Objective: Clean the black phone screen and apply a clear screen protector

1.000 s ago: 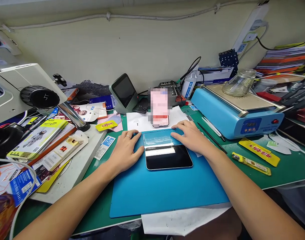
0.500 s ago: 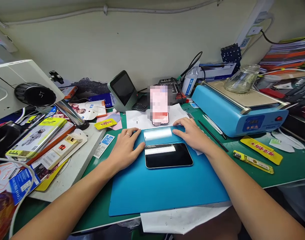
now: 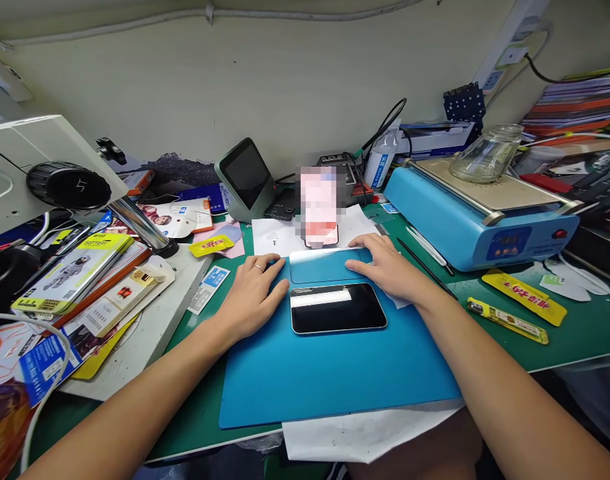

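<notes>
A clear glass screen protector [image 3: 319, 268] with a dark outline is at the far part of the blue mat [image 3: 335, 380]. My right hand [image 3: 385, 267] holds its right end, the thumb over the glass and the fingers at the far edge. By its left end rests my left hand [image 3: 252, 293], thumb and fingers apart, fingertips close to the glass edge; whether they touch it I cannot tell. Just below the protector lies a smartphone [image 3: 339, 310], sideways with its black screen up and a white reflection across it.
Behind the mat stands a lit phone [image 3: 321, 207], partly blurred, beside a small display [image 3: 247, 175]. Right: a blue heating machine [image 3: 485, 213] bearing a glass jar [image 3: 487, 155], a black stick [image 3: 425, 267] and a yellow cutter [image 3: 507, 321]. Left: a microscope stand [image 3: 145, 227] and packets [image 3: 75, 273].
The bright reflection on the screen protector has shifted to its far edge, and a little more mat shows between it and the smartphone. Both hands stay nearly in place.
</notes>
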The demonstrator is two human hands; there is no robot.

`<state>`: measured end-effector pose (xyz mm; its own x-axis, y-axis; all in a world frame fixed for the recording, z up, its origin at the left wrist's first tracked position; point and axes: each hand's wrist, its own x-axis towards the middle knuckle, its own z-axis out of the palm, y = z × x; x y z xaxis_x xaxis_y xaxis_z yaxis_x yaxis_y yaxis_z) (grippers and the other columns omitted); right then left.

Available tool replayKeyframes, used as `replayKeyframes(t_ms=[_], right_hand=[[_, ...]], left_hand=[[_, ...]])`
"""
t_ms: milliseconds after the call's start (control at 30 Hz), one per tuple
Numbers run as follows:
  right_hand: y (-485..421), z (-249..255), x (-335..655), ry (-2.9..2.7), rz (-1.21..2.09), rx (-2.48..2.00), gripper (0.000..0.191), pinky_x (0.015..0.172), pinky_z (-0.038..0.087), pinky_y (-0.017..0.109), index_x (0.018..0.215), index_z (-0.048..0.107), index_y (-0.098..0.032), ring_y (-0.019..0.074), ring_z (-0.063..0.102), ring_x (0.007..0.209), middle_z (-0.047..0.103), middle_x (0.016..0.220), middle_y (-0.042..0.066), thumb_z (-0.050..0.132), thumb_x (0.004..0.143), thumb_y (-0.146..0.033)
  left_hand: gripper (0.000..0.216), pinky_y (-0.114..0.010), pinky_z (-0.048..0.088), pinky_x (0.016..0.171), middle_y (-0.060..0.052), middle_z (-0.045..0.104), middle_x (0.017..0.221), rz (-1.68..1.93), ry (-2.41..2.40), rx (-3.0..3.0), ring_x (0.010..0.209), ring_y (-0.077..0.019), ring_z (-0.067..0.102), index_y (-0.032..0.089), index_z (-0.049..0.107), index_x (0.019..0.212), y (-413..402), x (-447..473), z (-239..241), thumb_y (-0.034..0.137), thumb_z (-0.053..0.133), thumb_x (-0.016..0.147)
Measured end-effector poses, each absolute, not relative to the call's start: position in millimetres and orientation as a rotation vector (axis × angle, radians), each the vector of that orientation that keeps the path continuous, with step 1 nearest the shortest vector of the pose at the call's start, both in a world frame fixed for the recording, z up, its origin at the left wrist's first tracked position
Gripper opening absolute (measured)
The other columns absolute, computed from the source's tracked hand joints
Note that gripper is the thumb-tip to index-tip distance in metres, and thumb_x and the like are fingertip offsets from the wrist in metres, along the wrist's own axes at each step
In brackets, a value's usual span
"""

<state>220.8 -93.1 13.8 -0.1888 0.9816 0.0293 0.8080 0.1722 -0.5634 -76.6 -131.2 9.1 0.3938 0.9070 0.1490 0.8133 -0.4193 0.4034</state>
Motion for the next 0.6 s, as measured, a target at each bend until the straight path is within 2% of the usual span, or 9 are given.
replayKeyframes(t_ms=[133, 233, 333, 433, 600], right_hand=[[-98.3, 15.9, 222.0, -2.006, 0.625, -1.597, 0.045, 0.103, 0.047, 0.050, 0.124, 0.054, -0.027, 0.0327, 0.052, 0.130, 0.057, 0.137, 0.011, 0.059, 0.088, -0.053], [-110.1, 26.0, 221.3, -1.992, 0.669, -1.443, 0.032, 0.098, 0.050, 0.047, 0.114, 0.056, -0.027, 0.0294, 0.060, 0.120, 0.063, 0.130, 0.009, 0.060, 0.090, -0.047], [-125.9, 38.5, 222.8, -2.098, 0.690, -1.360, 0.023, 0.094, 0.053, 0.044, 0.104, 0.063, -0.026, 0.0284, 0.064, 0.114, 0.069, 0.123, 0.008, 0.056, 0.094, -0.046], [-140.9, 43.5, 226.4, -2.257, 0.690, -1.305, 0.030, 0.099, 0.052, 0.046, 0.112, 0.070, -0.028, 0.0289, 0.064, 0.119, 0.071, 0.126, 0.006, 0.052, 0.097, -0.047], [-160.6, 31.0, 230.9, -2.295, 0.623, -1.304, 0.037, 0.107, 0.050, 0.049, 0.124, 0.073, -0.033, 0.0295, 0.059, 0.129, 0.066, 0.139, 0.004, 0.051, 0.099, -0.048]], left_hand=[[0.058, -0.056, 0.037, 0.114, -0.011, 0.051, 0.152, 0.564, 1.491, 2.310, 0.137, -0.0325, 0.042, 0.021, 0.039, 0.155, -132.6, -77.7, 9.7, 0.050, 0.037, 0.105], [0.062, -0.054, 0.038, 0.114, -0.010, 0.055, 0.148, 0.590, 1.420, 2.262, 0.134, -0.0296, 0.045, 0.021, 0.031, 0.158, -134.0, -80.1, 10.7, 0.053, 0.031, 0.106], [0.058, -0.051, 0.041, 0.112, -0.008, 0.060, 0.142, 0.591, 1.313, 2.295, 0.130, -0.0281, 0.050, 0.022, 0.041, 0.153, -135.4, -82.4, 12.4, 0.052, 0.024, 0.107], [0.057, -0.050, 0.042, 0.111, -0.008, 0.061, 0.141, 0.538, 1.244, 2.376, 0.128, -0.0289, 0.052, 0.022, 0.054, 0.145, -136.3, -82.6, 14.8, 0.052, 0.025, 0.107], [0.055, -0.051, 0.041, 0.111, -0.009, 0.059, 0.144, 0.430, 1.151, 2.479, 0.129, -0.0302, 0.050, 0.020, 0.053, 0.145, -137.4, -80.9, 17.7, 0.053, 0.033, 0.105]])
